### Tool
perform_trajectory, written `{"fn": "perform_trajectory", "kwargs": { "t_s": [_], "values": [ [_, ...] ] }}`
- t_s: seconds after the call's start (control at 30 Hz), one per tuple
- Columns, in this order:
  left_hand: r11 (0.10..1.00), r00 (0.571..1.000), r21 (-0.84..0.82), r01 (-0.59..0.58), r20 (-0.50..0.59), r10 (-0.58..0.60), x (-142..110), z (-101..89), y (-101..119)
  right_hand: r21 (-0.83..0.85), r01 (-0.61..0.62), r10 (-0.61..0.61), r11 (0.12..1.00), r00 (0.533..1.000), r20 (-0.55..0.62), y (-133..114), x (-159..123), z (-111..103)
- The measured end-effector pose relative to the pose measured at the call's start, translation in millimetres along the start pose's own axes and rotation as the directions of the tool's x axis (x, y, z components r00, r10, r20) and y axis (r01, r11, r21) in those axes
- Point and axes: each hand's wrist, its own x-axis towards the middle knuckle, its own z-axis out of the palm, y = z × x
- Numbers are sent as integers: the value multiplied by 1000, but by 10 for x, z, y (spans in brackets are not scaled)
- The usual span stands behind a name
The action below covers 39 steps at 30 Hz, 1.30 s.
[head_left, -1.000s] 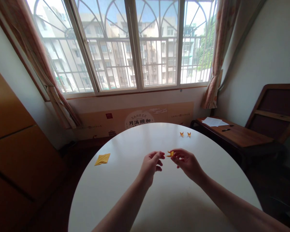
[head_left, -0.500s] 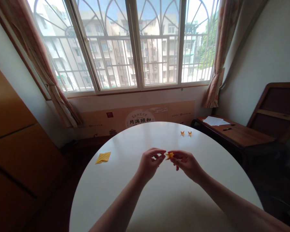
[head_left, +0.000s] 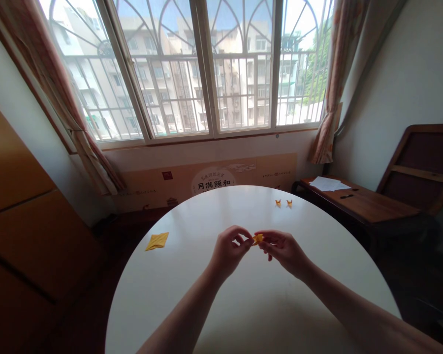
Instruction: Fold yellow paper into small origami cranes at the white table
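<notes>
A small yellow origami crane (head_left: 257,239) is held above the white round table (head_left: 192,305), between my two hands. My left hand (head_left: 231,248) pinches its left side with thumb and forefinger. On the other side, my right hand (head_left: 282,247) grips the crane between thumb and fingertips. My fingers cover part of the folded paper. Two finished-looking yellow paper cranes (head_left: 278,203) stand side by side at the table's far right. Flat near the left edge lies a piece of yellow paper (head_left: 157,241).
A wooden bench (head_left: 376,204) with white papers (head_left: 330,184) and a black pen (head_left: 346,196) stands beyond the table on the right. Behind the table is a barred window (head_left: 180,93) with curtains, and a wooden cabinet (head_left: 25,236) is at the left.
My left fingertips have closed on the left side of the crane, where a small gap showed before. The right hand keeps its grip, nearly unmoved.
</notes>
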Motion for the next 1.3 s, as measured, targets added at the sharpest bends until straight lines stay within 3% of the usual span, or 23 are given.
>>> {"fn": "perform_trajectory", "kwargs": {
  "t_s": [0.3,0.5,0.63,0.8,0.97,1.13,1.3],
  "values": [
    [997,997,29,-72,14,71,-8,-36,51,-18,20,-20,1000,1000,-17,18,-1,2],
    [1000,1000,-9,-17,-10,17,8,-93,34,-64,58,-60,996,998,-28,5,2,-9],
    [998,998,-26,55,-3,-55,16,-75,-6,-165,111,-121,980,991,-51,-8,-7,-25],
    [999,999,21,35,37,-35,-7,-14,-14,-316,205,-227,926,973,-33,-57,-30,-30],
    [999,999,16,52,-2,-52,-18,31,19,-372,251,-266,894,964,11,-92,-49,-20],
    [989,992,-93,119,-22,-121,-5,59,69,-370,253,-274,894,962,-4,-82,-44,-14],
    [996,993,-49,79,-86,-83,5,49,49,-319,180,-213,931,974,-72,-43,-33,-22]
  ]
}}
